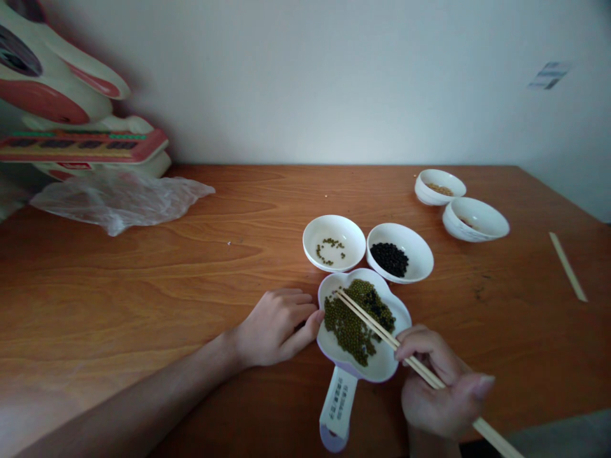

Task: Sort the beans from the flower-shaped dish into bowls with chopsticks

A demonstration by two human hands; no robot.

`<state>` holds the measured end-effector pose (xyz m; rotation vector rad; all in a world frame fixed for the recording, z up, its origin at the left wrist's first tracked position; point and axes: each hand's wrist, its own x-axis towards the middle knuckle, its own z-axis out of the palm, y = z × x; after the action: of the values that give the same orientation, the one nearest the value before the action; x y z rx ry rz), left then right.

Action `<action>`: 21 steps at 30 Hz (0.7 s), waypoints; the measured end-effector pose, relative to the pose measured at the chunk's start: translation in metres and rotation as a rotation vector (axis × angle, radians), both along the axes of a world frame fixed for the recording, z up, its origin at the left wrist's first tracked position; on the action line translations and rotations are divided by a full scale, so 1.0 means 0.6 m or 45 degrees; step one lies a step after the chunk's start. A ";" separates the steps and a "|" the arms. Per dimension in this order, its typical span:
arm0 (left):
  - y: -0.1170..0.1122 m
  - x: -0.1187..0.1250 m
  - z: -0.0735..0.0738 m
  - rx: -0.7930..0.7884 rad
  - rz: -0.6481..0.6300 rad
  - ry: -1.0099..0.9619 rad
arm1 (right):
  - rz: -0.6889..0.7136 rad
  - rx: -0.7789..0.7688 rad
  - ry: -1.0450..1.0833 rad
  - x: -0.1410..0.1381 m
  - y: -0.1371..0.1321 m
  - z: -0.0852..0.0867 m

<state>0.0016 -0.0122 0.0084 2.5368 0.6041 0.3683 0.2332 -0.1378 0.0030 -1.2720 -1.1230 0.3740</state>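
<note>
My right hand (442, 388) grips a pair of wooden chopsticks (372, 324); their tips reach into a flower-shaped white dish (394, 366) filled with green beans mixed with a few black ones. My left hand (274, 324) rests on the table with its fingers curled, thumb touching the dish's left rim. Just behind the dish stand a white bowl (334, 238) holding a few green beans and a white bowl (417, 251) holding black beans.
Two more white bowls (439, 186) (477, 219) sit at the back right. A paper chopstick sleeve (567, 266) lies near the right edge. A crumpled plastic bag (119, 200) and a red-and-white toy (71, 127) occupy the back left. A white wall runs behind the wooden table (143, 286).
</note>
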 end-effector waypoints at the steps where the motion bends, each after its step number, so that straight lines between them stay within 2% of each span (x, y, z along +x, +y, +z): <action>1: 0.000 0.000 0.000 -0.001 0.001 -0.002 | 0.003 -0.008 -0.016 0.000 0.001 0.001; 8: 0.000 0.000 -0.003 0.005 0.001 -0.017 | 0.023 -0.094 -0.039 0.000 0.004 -0.003; 21: -0.001 0.000 0.000 0.007 0.004 0.001 | -0.064 0.032 0.022 -0.005 0.006 0.000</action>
<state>0.0014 -0.0130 0.0084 2.5414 0.6082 0.3706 0.2303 -0.1341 0.0033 -1.2704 -1.0763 0.3316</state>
